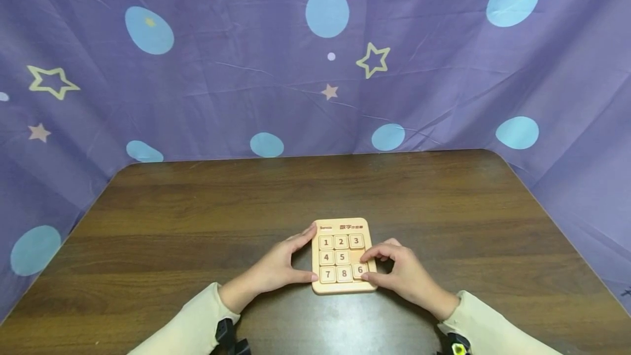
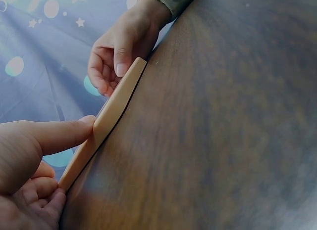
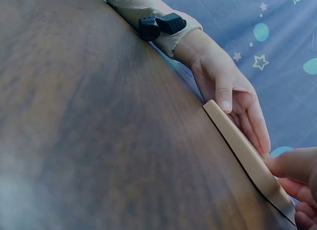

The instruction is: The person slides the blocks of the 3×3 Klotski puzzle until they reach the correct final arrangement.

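A pale wooden sliding number puzzle point(image 1: 343, 290) lies on the table in the head view. Its tiles 1 to 5 stand in order, with 7 and 8 in the bottom row. The square right of 5 is bare, and tile 6 point(image 1: 359, 269) sits a little higher than tile 8. My left hand point(image 1: 274, 265) holds the frame's left side, thumb at the lower corner and fingers near the upper one. My right hand point(image 1: 406, 273) has its thumb on tile 6 and its bent index finger at the tile's upper edge. Both wrist views show the frame edge-on, hiding its tiles.
The dark wooden table point(image 1: 197, 207) extends around the puzzle on all sides. Behind it hangs a purple curtain point(image 1: 222, 86) with stars and blue dots. Black devices point(image 1: 231, 337) are strapped at both sleeves.
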A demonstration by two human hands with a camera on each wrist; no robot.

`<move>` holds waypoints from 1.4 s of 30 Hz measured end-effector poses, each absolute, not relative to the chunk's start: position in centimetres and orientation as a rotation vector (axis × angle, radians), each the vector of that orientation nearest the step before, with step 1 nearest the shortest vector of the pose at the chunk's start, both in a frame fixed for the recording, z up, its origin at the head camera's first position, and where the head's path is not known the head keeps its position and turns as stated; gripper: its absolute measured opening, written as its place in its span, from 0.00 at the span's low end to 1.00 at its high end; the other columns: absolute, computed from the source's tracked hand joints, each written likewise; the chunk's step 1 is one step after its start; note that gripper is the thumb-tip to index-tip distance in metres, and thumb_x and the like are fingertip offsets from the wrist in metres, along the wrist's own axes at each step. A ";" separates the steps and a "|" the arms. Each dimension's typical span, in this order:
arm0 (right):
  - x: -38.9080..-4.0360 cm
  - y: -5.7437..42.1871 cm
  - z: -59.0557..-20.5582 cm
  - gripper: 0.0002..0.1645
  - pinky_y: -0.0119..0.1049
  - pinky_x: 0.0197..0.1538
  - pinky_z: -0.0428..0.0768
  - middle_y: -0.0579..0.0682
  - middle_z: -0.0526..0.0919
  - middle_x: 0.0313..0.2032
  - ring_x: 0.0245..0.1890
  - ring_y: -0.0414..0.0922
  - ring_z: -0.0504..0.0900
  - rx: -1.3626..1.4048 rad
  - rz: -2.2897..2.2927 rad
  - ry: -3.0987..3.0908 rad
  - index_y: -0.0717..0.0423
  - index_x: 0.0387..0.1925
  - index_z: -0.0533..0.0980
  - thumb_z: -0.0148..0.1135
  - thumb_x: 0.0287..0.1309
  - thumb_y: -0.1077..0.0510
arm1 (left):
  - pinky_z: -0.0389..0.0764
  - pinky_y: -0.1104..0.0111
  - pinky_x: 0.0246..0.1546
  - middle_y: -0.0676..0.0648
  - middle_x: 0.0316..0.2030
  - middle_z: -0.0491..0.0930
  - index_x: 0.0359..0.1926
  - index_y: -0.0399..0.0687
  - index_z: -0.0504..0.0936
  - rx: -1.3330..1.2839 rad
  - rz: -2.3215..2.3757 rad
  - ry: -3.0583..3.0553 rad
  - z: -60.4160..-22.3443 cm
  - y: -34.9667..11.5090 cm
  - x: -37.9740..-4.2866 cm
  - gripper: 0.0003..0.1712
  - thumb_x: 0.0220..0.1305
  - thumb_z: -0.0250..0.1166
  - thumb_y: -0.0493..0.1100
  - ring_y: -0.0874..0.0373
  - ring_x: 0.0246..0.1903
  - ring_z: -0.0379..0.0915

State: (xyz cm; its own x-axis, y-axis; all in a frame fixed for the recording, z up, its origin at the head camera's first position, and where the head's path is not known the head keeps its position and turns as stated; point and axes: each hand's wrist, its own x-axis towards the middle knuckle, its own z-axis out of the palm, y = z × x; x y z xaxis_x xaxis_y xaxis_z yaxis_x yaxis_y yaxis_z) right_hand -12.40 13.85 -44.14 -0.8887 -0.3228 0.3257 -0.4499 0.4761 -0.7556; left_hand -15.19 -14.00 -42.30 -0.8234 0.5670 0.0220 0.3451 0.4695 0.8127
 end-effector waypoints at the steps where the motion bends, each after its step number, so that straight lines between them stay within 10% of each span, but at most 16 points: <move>1: -12.4 13.9 -44.2 0.15 0.30 0.38 0.72 0.37 0.78 0.31 0.33 0.37 0.72 0.673 1.379 -2.575 0.44 0.32 0.82 0.77 0.38 0.56 | 0.49 0.51 0.68 0.45 0.71 0.51 0.70 0.38 0.56 0.784 1.277 2.469 -42.3 -14.0 -15.2 0.53 0.47 0.74 0.44 0.46 0.70 0.47; 42: -13.6 13.4 -44.3 0.16 0.31 0.39 0.72 0.35 0.79 0.31 0.34 0.37 0.73 0.594 1.339 -2.559 0.46 0.32 0.83 0.78 0.35 0.58 | 0.49 0.50 0.68 0.43 0.70 0.53 0.70 0.37 0.57 0.806 1.270 2.484 -42.5 -14.0 -15.1 0.52 0.47 0.74 0.44 0.45 0.69 0.49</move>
State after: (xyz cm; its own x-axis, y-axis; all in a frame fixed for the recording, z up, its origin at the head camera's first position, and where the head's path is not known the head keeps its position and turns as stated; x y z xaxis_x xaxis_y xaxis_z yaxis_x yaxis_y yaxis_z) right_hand -13.61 13.37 -44.27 -0.9010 -0.2596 0.3474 -0.4335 0.5112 -0.7422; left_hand -15.15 -14.00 -42.46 -0.8198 0.5714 0.0380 0.3652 0.4707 0.8032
